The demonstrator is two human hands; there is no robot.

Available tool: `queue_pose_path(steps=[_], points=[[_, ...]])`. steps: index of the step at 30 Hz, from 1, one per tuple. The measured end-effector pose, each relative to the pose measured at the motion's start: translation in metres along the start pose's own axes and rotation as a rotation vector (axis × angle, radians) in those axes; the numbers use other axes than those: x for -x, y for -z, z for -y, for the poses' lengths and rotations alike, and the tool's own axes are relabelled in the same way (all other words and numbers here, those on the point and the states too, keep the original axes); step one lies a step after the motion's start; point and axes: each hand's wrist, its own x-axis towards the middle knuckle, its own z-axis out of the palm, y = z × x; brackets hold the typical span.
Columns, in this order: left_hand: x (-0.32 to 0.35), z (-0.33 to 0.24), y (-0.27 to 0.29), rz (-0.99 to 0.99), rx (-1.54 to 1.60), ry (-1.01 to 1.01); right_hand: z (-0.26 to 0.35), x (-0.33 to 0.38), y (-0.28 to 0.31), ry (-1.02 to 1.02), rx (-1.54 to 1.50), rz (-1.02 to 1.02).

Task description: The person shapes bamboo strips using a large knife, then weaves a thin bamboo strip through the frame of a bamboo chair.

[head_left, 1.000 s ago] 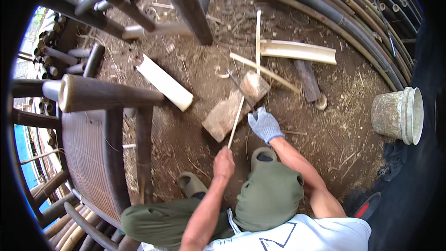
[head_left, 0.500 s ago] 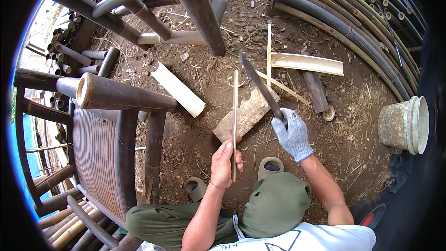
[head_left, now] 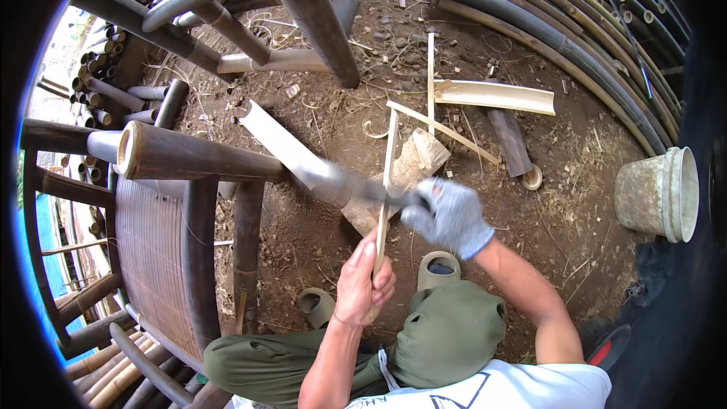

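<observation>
Gripping a thin bamboo strip [head_left: 386,182] near its lower end, the bare left hand [head_left: 363,284] is curled tight around it and holds it upright, its top leaning against a wooden chopping block [head_left: 413,170] on the dirt ground [head_left: 318,227]. The gloved right hand [head_left: 448,216] is closed around the handle of a long blade [head_left: 341,185], which is smeared with motion blur and lies crosswise at about the middle of the strip; whether the edge is biting into the bamboo cannot be told.

Risks as I judge them: the blade passes not far above the ungloved fingers, so a glancing stroke or a split that runs quickly down the grain could carry the edge into that hand. The strip is slender and only propped, so it could twist or slide off the block under a blow. Both knees and two green clogs [head_left: 439,269] sit just below the stroke. Split bamboo slats [head_left: 496,96] nearby show sharp edges, and a grey bucket [head_left: 657,195] stands well apart to the right.
</observation>
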Motion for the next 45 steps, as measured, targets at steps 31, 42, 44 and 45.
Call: queue_pose_path(steps=[31,42,44,45], points=[[-0.041,0.032,-0.022,-0.119,-0.799,-0.983,0.041,-0.011,0.026,-0.975,-1.300,-0.060],[0.011,-0.003,-0.019,-0.152,-0.613,-0.136,0.011,-0.002,0.047,-0.337,-0.181,-0.050],[0.010,-0.004,-0.022,-0.203,-0.666,-0.216,0.018,0.016,0.046,-0.059,-0.032,0.066],[0.009,-0.004,-0.019,-0.206,-0.751,-0.255,0.025,0.021,0.045,-0.035,-0.022,0.151]])
